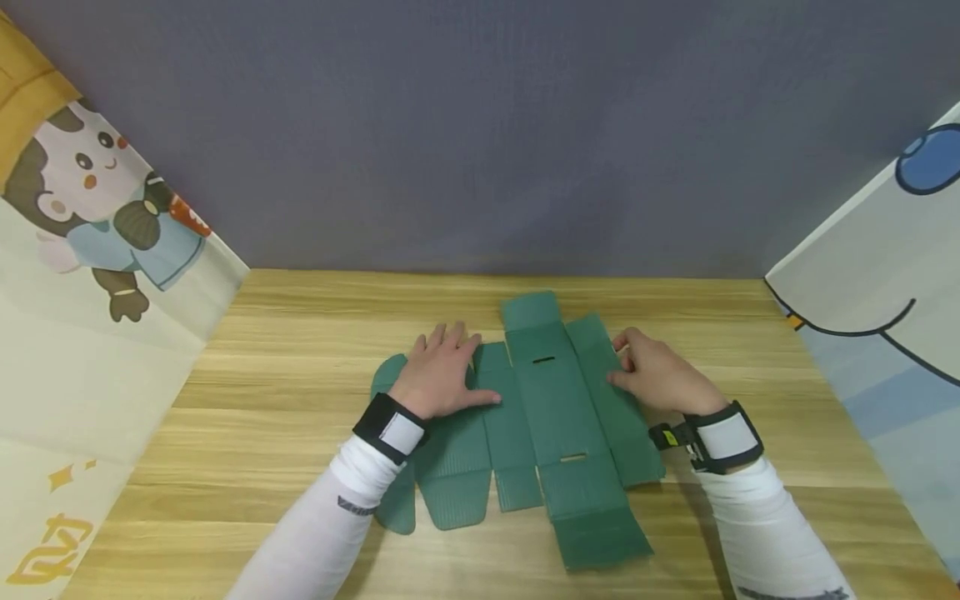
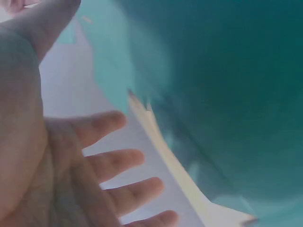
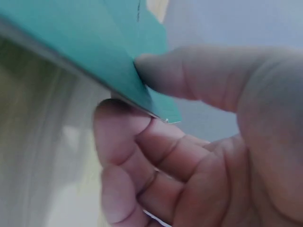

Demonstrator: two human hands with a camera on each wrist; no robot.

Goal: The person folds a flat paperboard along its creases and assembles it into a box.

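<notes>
A flat green cardboard box blank, creased into panels with flaps and two slots, lies unfolded on the wooden table. My left hand is over its left panels, fingers spread and straight; in the left wrist view the fingers extend beside the green board. At the blank's right edge, my right hand pinches the long side panel. The right wrist view has the thumb on the green face and curled fingers beneath the edge. That panel appears slightly raised from the table.
The wooden table extends around the cardboard. A dark grey wall stands behind it. Cartoon-printed panels flank the table, one on the left and one on the right.
</notes>
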